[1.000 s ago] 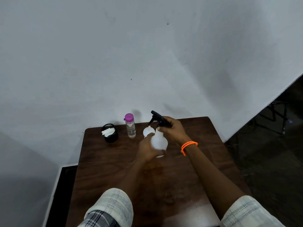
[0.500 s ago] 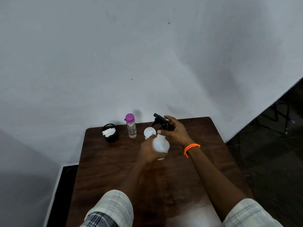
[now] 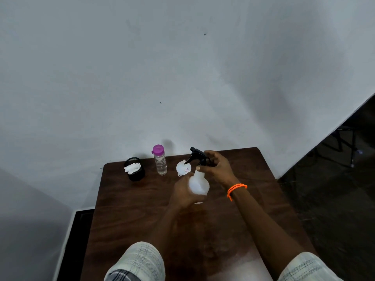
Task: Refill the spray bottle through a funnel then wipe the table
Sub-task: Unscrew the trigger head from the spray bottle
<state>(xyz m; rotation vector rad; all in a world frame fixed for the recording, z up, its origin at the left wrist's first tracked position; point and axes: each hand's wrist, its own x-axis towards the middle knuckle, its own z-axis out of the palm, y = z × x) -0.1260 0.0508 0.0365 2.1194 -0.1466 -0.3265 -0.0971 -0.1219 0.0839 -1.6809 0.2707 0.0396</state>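
Fingers [image 3: 209,154] of the right hand [image 3: 218,169] are curled round the black trigger head [image 3: 197,156] of the spray bottle [image 3: 198,184], pinching it at the collar, while the left hand [image 3: 185,192] wraps its fingers round the bottle's round belly from the near side. The bottle is a white, milky plastic thing, bulb-shaped below and narrowing to a slim neck, with the black nozzle pointing away toward the wall. It stands roughly upright over the far half of the dark wooden tabletop [image 3: 142,220]; whether its base touches the wood I cannot tell.

Just behind the bottle, to its left, a small white funnel [image 3: 182,168] lies on the tabletop. Further left of the bottle stands a clear water bottle [image 3: 160,164] with a purple cap, upright. Left again sits a black mesh cup [image 3: 135,171] holding a crumpled white cloth [image 3: 132,167]. An orange bracelet [image 3: 235,189] circles the right wrist, just right of the bottle.
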